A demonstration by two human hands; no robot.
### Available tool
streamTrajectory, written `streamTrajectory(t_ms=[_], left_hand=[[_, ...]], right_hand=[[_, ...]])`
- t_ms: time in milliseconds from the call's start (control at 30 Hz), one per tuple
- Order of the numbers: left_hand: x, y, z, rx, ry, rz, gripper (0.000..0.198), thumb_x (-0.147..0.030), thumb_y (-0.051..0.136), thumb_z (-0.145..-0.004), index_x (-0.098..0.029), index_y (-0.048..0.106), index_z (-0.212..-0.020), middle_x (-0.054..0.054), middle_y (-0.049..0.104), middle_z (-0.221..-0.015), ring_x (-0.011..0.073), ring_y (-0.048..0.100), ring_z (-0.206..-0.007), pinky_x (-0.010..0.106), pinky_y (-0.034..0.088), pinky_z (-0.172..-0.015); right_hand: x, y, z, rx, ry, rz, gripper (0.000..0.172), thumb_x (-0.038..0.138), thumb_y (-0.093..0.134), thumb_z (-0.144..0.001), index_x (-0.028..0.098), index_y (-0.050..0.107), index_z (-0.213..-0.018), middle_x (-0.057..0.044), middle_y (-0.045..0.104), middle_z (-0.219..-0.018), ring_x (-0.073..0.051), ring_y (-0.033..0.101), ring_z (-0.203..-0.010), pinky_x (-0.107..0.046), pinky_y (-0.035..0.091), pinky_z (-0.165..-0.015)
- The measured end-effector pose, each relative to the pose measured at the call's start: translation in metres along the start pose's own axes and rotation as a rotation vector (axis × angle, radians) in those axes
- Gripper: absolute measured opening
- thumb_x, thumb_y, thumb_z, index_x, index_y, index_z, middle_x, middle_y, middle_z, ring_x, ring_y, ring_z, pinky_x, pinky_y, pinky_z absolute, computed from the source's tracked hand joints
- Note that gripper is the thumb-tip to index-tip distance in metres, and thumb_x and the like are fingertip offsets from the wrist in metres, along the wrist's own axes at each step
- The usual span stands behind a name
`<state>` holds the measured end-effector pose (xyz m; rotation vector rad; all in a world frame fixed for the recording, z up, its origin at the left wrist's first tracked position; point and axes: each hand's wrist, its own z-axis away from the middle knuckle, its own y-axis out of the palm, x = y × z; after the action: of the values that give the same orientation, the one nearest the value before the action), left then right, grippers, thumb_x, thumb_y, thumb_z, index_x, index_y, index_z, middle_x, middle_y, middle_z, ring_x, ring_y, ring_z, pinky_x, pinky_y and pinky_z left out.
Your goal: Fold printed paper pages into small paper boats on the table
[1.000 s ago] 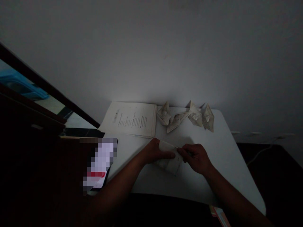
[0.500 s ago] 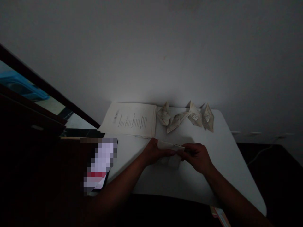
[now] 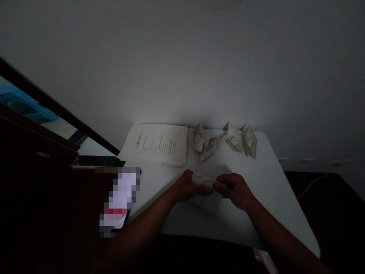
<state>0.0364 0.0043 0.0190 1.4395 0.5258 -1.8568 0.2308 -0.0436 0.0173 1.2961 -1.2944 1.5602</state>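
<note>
A folded sheet of paper point(image 3: 202, 179) is held between both hands over the near half of the white table. My left hand point(image 3: 189, 187) grips its left side, thumb lying across the front face. At the right edge, my right hand point(image 3: 232, 189) pinches the paper with thumb and fingers. The lower part of the sheet hangs below the thumbs, dim in the shadow. Beyond my hands stand several folded paper boats, among them a left one point(image 3: 197, 137), a tilted one point(image 3: 212, 146) and a right one point(image 3: 250, 141).
A stack of printed sheets point(image 3: 159, 144) lies at the table's back left. A phone point(image 3: 122, 198), its screen blurred out, rests at the left edge. The white table point(image 3: 273, 198) meets a grey wall point(image 3: 199, 68) behind. A cable point(image 3: 313, 184) runs at the right.
The paper has tilted, its right end dropping slightly. My right hand has shifted a little to the left along the edge. The boats and the stack stay where they were.
</note>
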Motion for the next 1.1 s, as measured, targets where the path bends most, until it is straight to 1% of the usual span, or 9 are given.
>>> streamTrajectory(t_ms=[133,300,400,500,567,733,833,967,1100], left_hand=[[-0.002,0.000,0.000,-0.020,0.003,-0.006,0.031,-0.033,0.080,-0.054,-0.010,0.059,-0.060,-0.003,0.050,-0.056,0.0069,0.042,-0.050,0.020,0.032,-0.048],[-0.004,0.002,-0.001,-0.042,0.044,0.006,0.028,-0.032,0.079,-0.055,-0.010,0.062,-0.062,-0.004,0.052,-0.055,0.0072,0.043,-0.050,0.020,0.033,-0.049],[-0.005,0.002,0.000,-0.012,0.029,0.036,0.027,-0.030,0.079,-0.054,-0.010,0.064,-0.062,-0.003,0.055,-0.055,0.0078,0.046,-0.050,0.020,0.035,-0.049],[-0.010,0.003,0.002,0.076,-0.024,0.109,0.028,-0.028,0.081,-0.051,-0.009,0.067,-0.066,-0.001,0.061,-0.058,0.0100,0.051,-0.052,0.021,0.039,-0.051],[-0.013,0.004,0.003,0.126,-0.052,0.161,0.028,-0.026,0.082,-0.049,-0.009,0.068,-0.067,0.001,0.063,-0.060,0.0110,0.054,-0.053,0.022,0.041,-0.052],[-0.012,0.012,0.000,0.227,-0.098,0.347,0.030,-0.024,0.082,-0.046,-0.008,0.069,-0.068,0.005,0.067,-0.065,0.0145,0.059,-0.055,0.025,0.047,-0.056],[-0.006,0.014,-0.003,0.238,-0.116,0.402,0.032,-0.024,0.083,-0.045,-0.008,0.069,-0.068,0.007,0.069,-0.066,0.0156,0.060,-0.054,0.026,0.047,-0.054],[-0.001,0.012,-0.003,0.248,-0.120,0.430,0.035,-0.026,0.084,-0.044,-0.006,0.069,-0.067,0.008,0.068,-0.064,0.0169,0.061,-0.054,0.027,0.047,-0.054],[-0.001,0.012,-0.002,0.223,-0.111,0.443,0.037,-0.027,0.085,-0.042,-0.007,0.068,-0.068,0.008,0.069,-0.064,0.0171,0.062,-0.054,0.026,0.048,-0.054]], right_hand=[[0.002,0.000,-0.001,-0.005,0.026,-0.065,0.034,0.041,0.061,-0.080,0.015,0.059,-0.057,0.003,0.051,-0.046,-0.008,0.048,-0.042,-0.018,0.036,-0.041],[-0.001,-0.001,-0.002,0.014,0.123,-0.190,0.031,0.043,0.066,-0.075,0.014,0.063,-0.064,0.002,0.055,-0.050,-0.009,0.051,-0.044,-0.019,0.041,-0.043],[-0.002,-0.002,-0.002,0.135,0.184,-0.319,0.032,0.043,0.066,-0.075,0.013,0.061,-0.066,0.002,0.056,-0.052,-0.008,0.052,-0.045,-0.020,0.042,-0.045],[-0.001,-0.002,-0.001,0.305,0.233,-0.420,0.032,0.043,0.066,-0.075,0.012,0.059,-0.067,0.002,0.057,-0.051,-0.007,0.050,-0.041,-0.018,0.040,-0.041],[-0.002,-0.001,-0.001,0.369,0.249,-0.458,0.034,0.043,0.068,-0.073,0.011,0.058,-0.065,0.002,0.056,-0.048,-0.006,0.048,-0.037,-0.016,0.037,-0.037],[-0.010,0.005,0.002,0.340,0.288,-0.643,0.045,0.051,0.074,-0.060,0.011,0.055,-0.056,0.003,0.051,-0.037,-0.006,0.043,-0.028,-0.015,0.029,-0.027],[-0.016,0.012,0.004,0.315,0.313,-0.785,0.048,0.053,0.077,-0.054,0.013,0.051,-0.052,0.005,0.047,-0.032,-0.007,0.040,-0.024,-0.016,0.032,-0.024],[-0.017,0.020,0.006,0.271,0.307,-0.882,0.048,0.054,0.076,-0.055,0.013,0.051,-0.052,0.005,0.046,-0.032,-0.007,0.041,-0.023,-0.016,0.035,-0.023],[-0.013,0.021,0.005,0.221,0.300,-0.899,0.043,0.048,0.077,-0.059,0.013,0.053,-0.053,0.005,0.046,-0.033,-0.007,0.042,-0.024,-0.015,0.036,-0.024]])
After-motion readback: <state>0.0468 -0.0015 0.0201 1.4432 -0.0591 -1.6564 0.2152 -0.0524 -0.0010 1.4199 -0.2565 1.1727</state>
